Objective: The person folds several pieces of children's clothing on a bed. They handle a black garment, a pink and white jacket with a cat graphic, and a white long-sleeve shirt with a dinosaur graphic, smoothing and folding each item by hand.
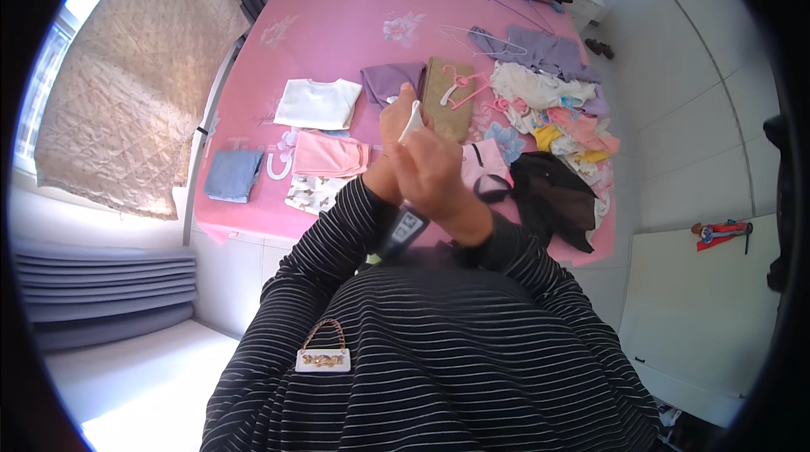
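My left hand (396, 127) and my right hand (432, 169) are together above the near middle of the bed, both closed. Between them sticks up a narrow white piece (412, 122); its kind cannot be made out. The right hand's fingers are around its lower end, and the left hand lies against it from behind. Under my wrists shows a dark thing with a white-marked panel (406, 229), partly hidden. Beyond the hands lie a folded purple garment (392, 81) and a folded olive garment (450, 97). Right of them is a pink garment (483, 161) with black trim.
On the left of the pink bed (337, 21) lie a white top (318, 103), folded pink cloth (329, 155), patterned white cloth (313, 194) and folded jeans (233, 175). To the right are loose clothes (540, 89), pink hangers (464, 86) and a black garment (554, 199).
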A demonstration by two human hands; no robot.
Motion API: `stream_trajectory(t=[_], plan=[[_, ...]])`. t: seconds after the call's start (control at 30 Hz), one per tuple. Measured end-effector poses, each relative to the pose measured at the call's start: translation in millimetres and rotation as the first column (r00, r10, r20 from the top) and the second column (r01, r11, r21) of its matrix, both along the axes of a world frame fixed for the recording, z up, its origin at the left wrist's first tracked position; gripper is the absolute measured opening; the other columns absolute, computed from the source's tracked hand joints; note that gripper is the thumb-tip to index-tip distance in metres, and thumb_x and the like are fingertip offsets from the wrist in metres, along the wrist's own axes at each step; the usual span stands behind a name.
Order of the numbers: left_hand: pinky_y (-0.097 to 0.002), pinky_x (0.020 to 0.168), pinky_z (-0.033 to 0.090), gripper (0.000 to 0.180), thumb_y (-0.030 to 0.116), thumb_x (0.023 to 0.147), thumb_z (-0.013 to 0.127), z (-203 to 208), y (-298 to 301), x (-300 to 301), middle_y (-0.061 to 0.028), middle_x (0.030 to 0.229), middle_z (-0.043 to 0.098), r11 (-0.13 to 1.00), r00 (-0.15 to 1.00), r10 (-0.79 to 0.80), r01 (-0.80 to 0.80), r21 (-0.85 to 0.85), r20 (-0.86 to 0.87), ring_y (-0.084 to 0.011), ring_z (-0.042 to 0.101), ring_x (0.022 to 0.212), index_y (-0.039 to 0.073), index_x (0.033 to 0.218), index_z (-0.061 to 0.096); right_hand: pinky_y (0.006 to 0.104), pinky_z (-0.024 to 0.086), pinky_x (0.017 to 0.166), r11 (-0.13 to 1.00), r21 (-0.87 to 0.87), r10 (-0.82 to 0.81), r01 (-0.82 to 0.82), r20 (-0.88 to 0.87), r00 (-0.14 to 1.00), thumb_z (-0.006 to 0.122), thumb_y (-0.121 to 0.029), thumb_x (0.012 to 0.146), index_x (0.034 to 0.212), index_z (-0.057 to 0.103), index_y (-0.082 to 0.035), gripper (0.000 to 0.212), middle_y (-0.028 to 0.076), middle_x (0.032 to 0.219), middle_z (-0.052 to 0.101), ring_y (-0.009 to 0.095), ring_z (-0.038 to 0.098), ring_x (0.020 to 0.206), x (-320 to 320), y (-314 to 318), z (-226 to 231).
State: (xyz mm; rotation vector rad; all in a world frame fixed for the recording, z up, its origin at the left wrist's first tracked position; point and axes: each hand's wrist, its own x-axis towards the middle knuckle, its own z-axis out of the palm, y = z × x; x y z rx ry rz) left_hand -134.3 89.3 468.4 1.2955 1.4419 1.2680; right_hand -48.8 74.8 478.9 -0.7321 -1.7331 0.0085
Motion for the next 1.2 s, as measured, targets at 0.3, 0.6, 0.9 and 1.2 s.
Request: stream_trajectory(t=[0.3, 0.6, 0.9, 1.2], plan=[[-0.0206, 0.061, 0.040, 0.035, 0.033, 0.090, 0.048, 10.2, 0.3, -33.5, 0.0002, 0.078, 0.057, 0.945, 0.785, -0.323, 0.293, 0.143, 0.528, -0.0046, 0.048, 0.071, 0.001, 0.098, 0.057, 0.0274, 0.030, 0.046, 0.756, -0.565, 0.118, -0.332, -0.381, 0.917, 0.045, -0.022, 0.091, 0.064, 0.045, -0.001, 0.034, 0.001, 0.052, 0.037, 0.008, 0.032, 0.052, 20.1, 19.6, 18.8], [-0.0302, 0.082, 0.043, 0.047, 0.015, 0.072, 0.065, -40.3, -12.8, -64.3, -0.0112, 0.099, 0.061, 0.579, 0.557, -0.810, 0.810, -0.097, -0.181, -0.0191, 0.056, 0.092, 0.001, 0.114, 0.051, 0.0317, 0.049, 0.066, 0.658, -0.360, 0.119, -0.661, -0.817, 0.564, 0.046, -0.028, 0.090, 0.087, 0.056, -0.001, 0.029, 0.010, 0.082, 0.061, 0.019, 0.060, 0.072, 45.2, 24.5, 102.4], [-0.0286, 0.066, 0.047, 0.008, 0.007, 0.087, 0.045, -76.3, -14.3, -98.2, -0.0086, 0.073, 0.056, 0.767, 0.751, -0.590, 0.636, -0.084, 0.296, -0.0169, 0.059, 0.068, 0.001, 0.092, 0.045, 0.0419, 0.047, 0.084, 0.874, -0.429, -0.308, -0.226, -0.851, 0.426, 0.036, -0.027, 0.093, 0.108, 0.052, 0.002, 0.036, 0.015, 0.106, 0.057, 0.029, 0.057, 0.095, 186.0, 16.0, 116.1], [-0.0286, 0.066, 0.047, 0.039, 0.019, 0.074, 0.067, -66.8, -13.0, -45.3, -0.0108, 0.082, 0.058, 0.769, 0.744, -0.637, 0.633, -0.093, -0.202, -0.0175, 0.059, 0.076, -0.002, 0.102, 0.050, 0.0386, 0.045, 0.086, 0.763, -0.489, -0.305, -0.422, -0.849, 0.432, 0.038, -0.027, 0.093, 0.107, 0.052, 0.002, 0.035, 0.015, 0.105, 0.058, 0.027, 0.057, 0.097, 162.7, -4.5, 111.0]])
